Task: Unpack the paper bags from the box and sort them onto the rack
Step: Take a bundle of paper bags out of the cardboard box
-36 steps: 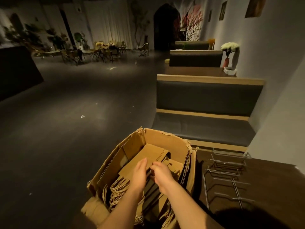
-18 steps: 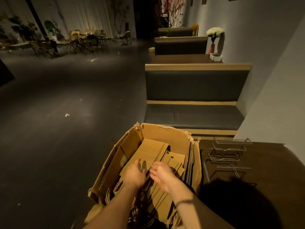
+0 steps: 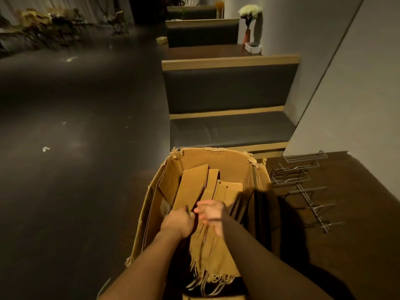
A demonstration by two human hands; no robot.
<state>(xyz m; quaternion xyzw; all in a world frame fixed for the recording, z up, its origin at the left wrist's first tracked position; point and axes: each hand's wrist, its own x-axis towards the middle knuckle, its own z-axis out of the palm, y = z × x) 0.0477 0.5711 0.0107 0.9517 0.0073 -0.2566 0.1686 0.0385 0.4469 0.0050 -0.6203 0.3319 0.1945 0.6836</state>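
Note:
An open cardboard box (image 3: 216, 159) with torn edges stands in front of me, filled with flat brown paper bags (image 3: 205, 191) whose twisted handles hang toward me. Both my hands are inside it. My left hand (image 3: 179, 221) is curled closed around the edge of a bundle of bags. My right hand (image 3: 211, 213) pinches the same bundle from the right, fingers bent. A metal wire rack (image 3: 303, 185) lies flat on the dark wooden table (image 3: 346, 213) to the right of the box, with nothing on it.
A dark upholstered bench (image 3: 229, 126) with wood trim stands just beyond the box. A grey wall (image 3: 346, 94) rises at the right of the table. Open dark floor (image 3: 75, 148) spreads to the left. A vase of white flowers (image 3: 249, 22) sits on a far table.
The view has tilted down and closer over the box. Both hands have drawn toward me and closed on the bundle of bags, which has slid nearer with its handles dangling.

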